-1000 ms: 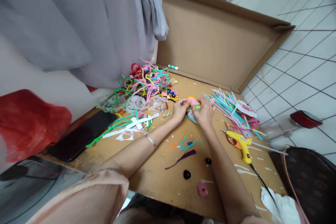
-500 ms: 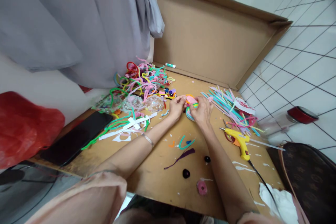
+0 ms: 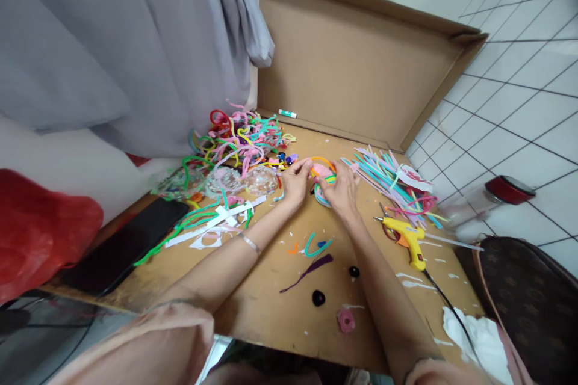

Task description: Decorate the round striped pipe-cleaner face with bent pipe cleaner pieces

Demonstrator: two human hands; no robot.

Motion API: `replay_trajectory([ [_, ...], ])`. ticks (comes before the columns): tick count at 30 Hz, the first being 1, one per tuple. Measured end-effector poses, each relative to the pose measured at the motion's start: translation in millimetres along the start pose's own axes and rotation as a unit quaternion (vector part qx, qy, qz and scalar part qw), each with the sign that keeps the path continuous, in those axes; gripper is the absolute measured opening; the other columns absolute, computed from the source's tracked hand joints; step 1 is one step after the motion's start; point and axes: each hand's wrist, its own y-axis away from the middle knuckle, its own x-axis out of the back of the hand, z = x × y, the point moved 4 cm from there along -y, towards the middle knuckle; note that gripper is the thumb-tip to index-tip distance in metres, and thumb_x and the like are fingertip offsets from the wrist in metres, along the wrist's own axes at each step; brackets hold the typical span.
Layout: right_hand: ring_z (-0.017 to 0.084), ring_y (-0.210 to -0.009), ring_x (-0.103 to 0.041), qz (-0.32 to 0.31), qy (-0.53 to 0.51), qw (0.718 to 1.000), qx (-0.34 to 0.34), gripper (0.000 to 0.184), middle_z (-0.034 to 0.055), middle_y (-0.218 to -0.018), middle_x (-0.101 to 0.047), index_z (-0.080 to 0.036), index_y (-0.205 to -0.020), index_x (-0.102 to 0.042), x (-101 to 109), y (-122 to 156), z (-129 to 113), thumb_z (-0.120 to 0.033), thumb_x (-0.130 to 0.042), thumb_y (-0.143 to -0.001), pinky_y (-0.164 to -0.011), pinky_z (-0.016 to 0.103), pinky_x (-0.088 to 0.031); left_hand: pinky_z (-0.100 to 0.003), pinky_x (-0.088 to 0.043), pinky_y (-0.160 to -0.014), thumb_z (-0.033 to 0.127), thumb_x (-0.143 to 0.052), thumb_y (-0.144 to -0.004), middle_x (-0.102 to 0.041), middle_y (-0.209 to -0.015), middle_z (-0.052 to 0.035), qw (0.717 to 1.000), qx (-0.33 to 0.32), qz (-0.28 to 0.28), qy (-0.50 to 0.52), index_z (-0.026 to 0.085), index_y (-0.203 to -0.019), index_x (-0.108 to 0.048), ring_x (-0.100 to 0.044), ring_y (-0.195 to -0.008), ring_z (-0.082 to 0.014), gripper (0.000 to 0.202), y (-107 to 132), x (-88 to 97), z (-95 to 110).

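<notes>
My left hand (image 3: pixel 295 185) pinches the left end of an orange pipe cleaner (image 3: pixel 321 159), which arches over to my right hand. In my right hand (image 3: pixel 342 189) is a small craft piece of coiled pipe cleaners (image 3: pixel 321 196), with pink, green, yellow and light blue strands. Fingers cover much of its right side, so its full shape is hidden. Nearer my body lie a bent teal pipe cleaner (image 3: pixel 309 246), a purple strip (image 3: pixel 318 264), two black beads, one of them here (image 3: pixel 318 298), and a pink ring-shaped piece (image 3: pixel 346 320).
Right of my hands lie a pipe cleaner bundle (image 3: pixel 383 174) and a yellow glue gun (image 3: pixel 409 240). A tangled pile of pipe cleaners (image 3: pixel 244 138), clear plastic balls (image 3: pixel 262 180), paper scraps (image 3: pixel 221 216) and a black phone (image 3: pixel 126 243) are to the left. A cardboard panel (image 3: pixel 338 66) stands behind.
My left hand has drawn slightly away from my right, and the orange pipe cleaner now shows as a wider arch between them. The whole view has shifted a little.
</notes>
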Motion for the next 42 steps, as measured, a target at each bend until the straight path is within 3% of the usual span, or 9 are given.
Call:
replay_trajectory([
  [5, 0.027, -0.113, -0.059, 0.089, -0.1, 0.991, -0.006, 0.044, 0.0121, -0.12, -0.067, -0.02, -0.121, -0.058, 22.8, -5.7, 0.0, -0.048, -0.052, -0.089, -0.102, 0.047, -0.037, -0.019, -0.041, -0.055, 0.049, -0.067, -0.081, -0.057, -0.065, 0.0019, 0.997, -0.067, 0.03, 0.006, 0.016, -0.08, -0.064, -0.048, -0.056, -0.0081, 0.033, -1.1, 1.7, 23.7],
  [10, 0.023, -0.102, -0.062, 0.191, -0.259, 0.944, -0.076, 0.038, 0.0104, -0.108, -0.067, -0.019, -0.109, -0.062, 59.4, -8.0, 13.3, -0.048, -0.048, -0.091, -0.096, 0.041, -0.047, -0.019, -0.041, -0.054, 0.051, -0.058, -0.088, -0.059, -0.072, 0.0008, 0.997, -0.059, 0.04, 0.023, 0.02, -0.082, -0.054, -0.052, -0.058, -0.0083, 0.032, 4.8, 0.6, 39.2],
  [13, 0.022, -0.101, -0.063, 0.139, -0.294, 0.943, -0.067, 0.04, 0.01, -0.109, -0.068, -0.02, -0.112, -0.064, 70.3, 1.7, 8.5, -0.05, -0.049, -0.091, -0.093, 0.04, -0.049, -0.021, -0.043, -0.058, 0.049, -0.062, -0.086, -0.057, -0.066, 0.0015, 0.997, -0.074, -0.024, -0.012, 0.019, -0.081, -0.058, -0.052, -0.059, -0.0099, 0.031, 23.4, -8.4, 47.9],
  [18, 0.021, -0.086, -0.067, -0.076, -0.24, 0.968, -0.008, 0.042, 0.0076, -0.099, -0.073, -0.021, -0.118, -0.066, 58.3, 42.9, -11.2, -0.046, -0.042, -0.095, -0.081, 0.035, -0.052, -0.023, -0.046, -0.066, 0.045, -0.064, -0.085, -0.065, -0.074, -0.0015, 0.982, -0.048, -0.177, -0.035, 0.017, -0.085, -0.067, -0.056, -0.066, -0.0119, 0.028, 69.9, -22.2, 47.6],
  [24, 0.018, -0.063, -0.059, 0.0, -0.228, 0.966, -0.125, 0.041, 0.0014, -0.07, -0.066, -0.021, -0.1, -0.069, 42.6, 85.3, 29.9, -0.048, -0.039, -0.093, -0.066, 0.031, -0.048, -0.025, -0.046, -0.075, 0.04, -0.062, -0.085, -0.065, -0.074, -0.0012, 0.985, -0.002, -0.154, -0.083, 0.017, -0.089, -0.066, -0.059, -0.071, -0.0135, 0.023, 81.3, 1.9, 24.9],
  [27, 0.017, -0.066, -0.057, 0.104, -0.338, 0.912, -0.209, 0.039, 0.0014, -0.069, -0.064, -0.021, -0.079, -0.063, 37.2, 93.2, 64.5, -0.056, -0.048, -0.085, -0.067, 0.031, -0.049, -0.025, -0.046, -0.079, 0.031, -0.058, -0.087, -0.063, -0.085, -0.002, 0.99, -0.023, -0.066, -0.122, 0.018, -0.092, -0.06, -0.059, -0.08, -0.0137, 0.015, 69.5, 21.9, 10.9],
  [30, 0.021, -0.08, -0.063, 0.127, -0.418, 0.863, -0.252, 0.037, 0.0047, -0.082, -0.07, -0.02, -0.079, -0.065, 28.3, 91.6, 84.6, -0.057, -0.059, -0.075, -0.08, 0.036, -0.052, -0.027, -0.047, -0.082, 0.025, -0.059, -0.085, -0.064, -0.093, -0.004, 0.984, 0.01, -0.056, -0.166, 0.018, -0.098, -0.057, -0.06, -0.085, -0.0153, 0.015, 62.5, 30.5, -5.7],
  [35, 0.026, -0.11, -0.063, 0.084, -0.443, 0.865, -0.221, 0.037, 0.009, -0.111, -0.073, -0.022, -0.084, -0.069, 14.2, 78.1, 78.8, -0.056, -0.06, -0.074, -0.104, 0.047, -0.044, -0.036, -0.048, -0.094, 0.025, -0.059, -0.084, -0.066, -0.116, -0.0093, 0.974, 0.018, -0.122, -0.191, 0.02, -0.117, -0.057, -0.063, -0.101, -0.0198, 0.034, 64.6, 26.0, -20.5],
  [42, 0.026, -0.123, -0.059, 0.042, -0.432, 0.886, -0.165, 0.039, 0.0115, -0.123, -0.068, -0.023, -0.082, -0.068, 3.2, 73.3, 61.7, -0.06, -0.057, -0.078, -0.113, 0.048, -0.038, -0.04, -0.046, -0.101, 0.037, -0.065, -0.083, -0.063, -0.13, -0.0131, 0.97, 0.022, -0.172, -0.169, 0.019, -0.128, -0.057, -0.063, -0.109, -0.0236, 0.049, 61.7, 19.7, -26.9],
])
